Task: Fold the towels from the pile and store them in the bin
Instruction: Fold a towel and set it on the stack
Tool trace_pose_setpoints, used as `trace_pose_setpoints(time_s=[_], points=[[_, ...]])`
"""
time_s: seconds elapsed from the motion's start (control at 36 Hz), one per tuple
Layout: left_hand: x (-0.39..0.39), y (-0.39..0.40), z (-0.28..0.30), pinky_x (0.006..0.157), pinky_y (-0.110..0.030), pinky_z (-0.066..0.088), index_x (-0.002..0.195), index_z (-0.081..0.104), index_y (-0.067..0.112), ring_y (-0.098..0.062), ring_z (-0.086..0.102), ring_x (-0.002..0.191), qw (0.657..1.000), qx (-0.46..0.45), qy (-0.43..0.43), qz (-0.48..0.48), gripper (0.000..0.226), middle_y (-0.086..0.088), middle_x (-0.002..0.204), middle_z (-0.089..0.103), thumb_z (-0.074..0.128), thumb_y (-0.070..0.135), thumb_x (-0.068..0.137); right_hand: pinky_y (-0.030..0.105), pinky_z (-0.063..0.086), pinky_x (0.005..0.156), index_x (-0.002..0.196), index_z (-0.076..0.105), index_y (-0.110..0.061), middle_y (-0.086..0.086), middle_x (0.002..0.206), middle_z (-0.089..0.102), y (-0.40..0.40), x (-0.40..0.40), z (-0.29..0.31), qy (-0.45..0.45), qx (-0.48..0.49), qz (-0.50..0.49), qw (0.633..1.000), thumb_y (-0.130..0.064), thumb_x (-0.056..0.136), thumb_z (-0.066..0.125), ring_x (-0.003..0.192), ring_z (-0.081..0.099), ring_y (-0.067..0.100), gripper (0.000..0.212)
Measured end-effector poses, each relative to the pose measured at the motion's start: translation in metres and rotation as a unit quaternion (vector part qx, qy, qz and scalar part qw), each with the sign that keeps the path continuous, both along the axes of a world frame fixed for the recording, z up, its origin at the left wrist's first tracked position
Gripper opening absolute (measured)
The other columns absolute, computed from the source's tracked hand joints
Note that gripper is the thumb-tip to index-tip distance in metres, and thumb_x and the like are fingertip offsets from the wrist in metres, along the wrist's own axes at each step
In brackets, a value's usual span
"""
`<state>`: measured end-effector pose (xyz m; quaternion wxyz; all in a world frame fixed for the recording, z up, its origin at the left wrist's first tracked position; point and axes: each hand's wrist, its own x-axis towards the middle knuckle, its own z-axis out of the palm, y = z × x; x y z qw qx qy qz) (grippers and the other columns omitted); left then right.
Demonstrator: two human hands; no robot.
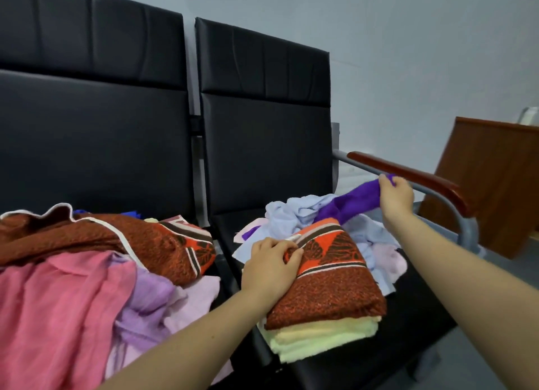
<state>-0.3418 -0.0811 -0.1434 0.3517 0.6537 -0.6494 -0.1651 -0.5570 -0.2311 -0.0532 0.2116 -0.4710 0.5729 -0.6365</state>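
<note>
I see purple towel (354,202) stretched, long axis rising rightward | right hand (396,195) fingers clenched on its upper end; left hand (269,268) fingers pressing folded rust towel (329,281), not gripping

Black padded bench seats (364,357), two side by side, wood-capped armrest (408,179) at 3 o'clock. Left seat: loose pile (87,273), rust patterned towel over pink and lilac cloth. Right seat: folded stack (323,311) at 6 o'clock, rumpled pale-blue heap (303,211) behind at 12.
</note>
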Motion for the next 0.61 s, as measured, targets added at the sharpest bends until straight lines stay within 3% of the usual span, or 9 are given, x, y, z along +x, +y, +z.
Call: trace_pose_setpoints(time_s=[0.11, 0.22, 0.31, 0.36, 0.44, 0.5, 0.61], points=[[0.001, 0.000, -0.002, 0.104, -0.040, 0.036, 0.123, 0.059, 0.031, -0.016, 0.034, 0.128, 0.999, 0.015, -0.028, 0.005, 0.040, 0.004, 0.127, 0.051, 0.026, 0.040, 0.103, 0.032, 0.040, 0.066, 0.070, 0.044, -0.021, -0.001, 0.070, 0.047, 0.003, 0.006, 0.066, -0.151, -0.052, 0.067, 0.985, -0.018, 0.097, 0.053, 0.064, 0.044, 0.012, 0.029], [-0.001, -0.001, 0.000, 0.102, -0.042, 0.039, 0.126, 0.056, 0.032, -0.016, 0.032, 0.130, 0.999, 0.031, -0.041, 0.015, 0.041, 0.004, 0.128, 0.049, 0.023, 0.040, 0.103, 0.032, 0.045, 0.072, 0.071, 0.053, -0.020, -0.001, 0.076, 0.057, 0.018, 0.014, 0.125, -0.268, -0.073, 0.123, 0.953, -0.021, 0.095, 0.055, 0.076, 0.055, 0.018, 0.024], [-0.001, -0.001, 0.005, 0.103, -0.043, 0.037, 0.127, 0.056, 0.032, -0.019, 0.033, 0.130, 0.998, 0.048, -0.042, 0.012, 0.041, 0.001, 0.128, 0.048, 0.023, 0.039, 0.103, 0.031, 0.053, 0.069, 0.078, 0.058, -0.016, 0.001, 0.077, 0.064, 0.035, 0.021, 0.169, -0.336, -0.105, 0.155, 0.923, -0.019, 0.097, 0.056, 0.071, 0.062, 0.018, 0.019], [0.000, -0.002, 0.011, 0.106, -0.044, 0.035, 0.125, 0.057, 0.033, -0.021, 0.034, 0.129, 0.997, 0.069, -0.033, 0.000, 0.042, 0.000, 0.128, 0.048, 0.022, 0.039, 0.103, 0.028, 0.055, 0.064, 0.080, 0.059, -0.016, 0.000, 0.078, 0.065, 0.047, 0.025, 0.194, -0.357, -0.115, 0.171, 0.911, -0.021, 0.097, 0.057, 0.071, 0.064, 0.018, 0.017], [0.002, -0.005, 0.025, 0.107, -0.044, 0.032, 0.121, 0.058, 0.032, -0.027, 0.037, 0.128, 0.995, 0.097, -0.032, 0.000, 0.043, -0.006, 0.130, 0.050, 0.020, 0.041, 0.102, 0.029, 0.056, 0.070, 0.082, 0.063, -0.017, 0.000, 0.082, 0.068, 0.067, 0.031, 0.227, -0.364, -0.118, 0.197, 0.903, -0.025, 0.095, 0.058, 0.079, 0.067, 0.020, 0.016], [0.005, -0.007, 0.043, 0.106, -0.042, 0.034, 0.123, 0.059, 0.029, -0.029, 0.043, 0.127, 0.995, 0.094, -0.013, 0.021, 0.047, -0.008, 0.133, 0.054, 0.020, 0.044, 0.101, 0.028, 0.056, 0.066, 0.081, 0.063, -0.016, -0.001, 0.074, 0.069, 0.083, 0.037, 0.245, -0.353, -0.114, 0.227, 0.901, -0.024, 0.095, 0.057, 0.071, 0.068, 0.019, 0.017], [0.018, -0.004, 0.097, 0.099, -0.033, 0.041, 0.110, 0.070, 0.013, -0.027, 0.056, 0.114, 0.993, 0.018, 0.118, 0.011, 0.057, -0.009, 0.120, 0.065, 0.024, 0.046, 0.101, 0.025, 0.051, 0.057, 0.075, 0.060, -0.012, 0.002, 0.065, 0.065, 0.118, 0.060, 0.271, -0.330, -0.117, 0.302, 0.886, -0.019, 0.097, 0.050, 0.059, 0.063, 0.019, 0.026]])
